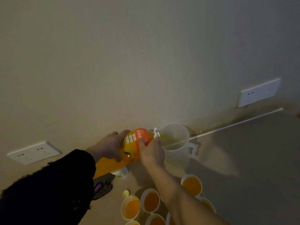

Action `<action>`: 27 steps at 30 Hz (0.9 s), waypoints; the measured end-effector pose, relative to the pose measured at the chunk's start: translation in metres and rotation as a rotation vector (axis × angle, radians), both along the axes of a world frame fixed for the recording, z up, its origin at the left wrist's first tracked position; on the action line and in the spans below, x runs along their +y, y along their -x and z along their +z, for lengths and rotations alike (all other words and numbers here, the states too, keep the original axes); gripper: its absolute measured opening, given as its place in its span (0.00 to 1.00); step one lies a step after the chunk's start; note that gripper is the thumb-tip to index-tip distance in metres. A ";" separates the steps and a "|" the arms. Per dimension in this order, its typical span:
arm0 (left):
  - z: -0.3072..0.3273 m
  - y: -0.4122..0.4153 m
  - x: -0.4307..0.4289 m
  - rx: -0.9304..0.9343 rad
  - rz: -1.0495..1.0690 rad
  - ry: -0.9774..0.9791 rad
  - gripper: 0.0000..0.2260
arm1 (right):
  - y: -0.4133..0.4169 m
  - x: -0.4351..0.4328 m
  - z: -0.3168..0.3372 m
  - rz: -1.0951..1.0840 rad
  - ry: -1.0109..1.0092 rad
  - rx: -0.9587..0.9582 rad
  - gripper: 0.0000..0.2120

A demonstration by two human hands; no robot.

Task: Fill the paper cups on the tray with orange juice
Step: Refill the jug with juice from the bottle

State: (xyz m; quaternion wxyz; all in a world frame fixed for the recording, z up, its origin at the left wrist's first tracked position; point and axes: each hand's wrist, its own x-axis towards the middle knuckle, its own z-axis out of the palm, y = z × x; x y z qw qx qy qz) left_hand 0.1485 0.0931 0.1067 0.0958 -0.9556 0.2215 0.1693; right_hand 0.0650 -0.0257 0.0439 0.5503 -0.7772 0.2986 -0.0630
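An orange juice bottle tips sideways; paper cups hold juice.

You have a clear glossy plastic juice bottle, a frosted translucent plastic jug, white matt paper cups, your fuzzy black cloth sleeve, a finely streaked matt beige wall.

Dim light: a beige textured wall rises behind the pale table's far edge, bearing a left socket and a right socket.

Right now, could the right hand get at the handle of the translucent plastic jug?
Probably yes: the jug's handle sticks out unobstructed beside it, but the right hand must first release the orange juice bottle.
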 end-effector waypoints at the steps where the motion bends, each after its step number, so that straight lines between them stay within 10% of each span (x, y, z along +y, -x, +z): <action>1: 0.001 0.000 -0.001 0.000 -0.004 -0.007 0.52 | 0.000 0.000 0.000 0.001 -0.005 0.000 0.32; 27: 0.005 0.000 -0.009 0.014 0.004 -0.045 0.52 | -0.001 -0.007 0.005 0.016 0.005 0.002 0.30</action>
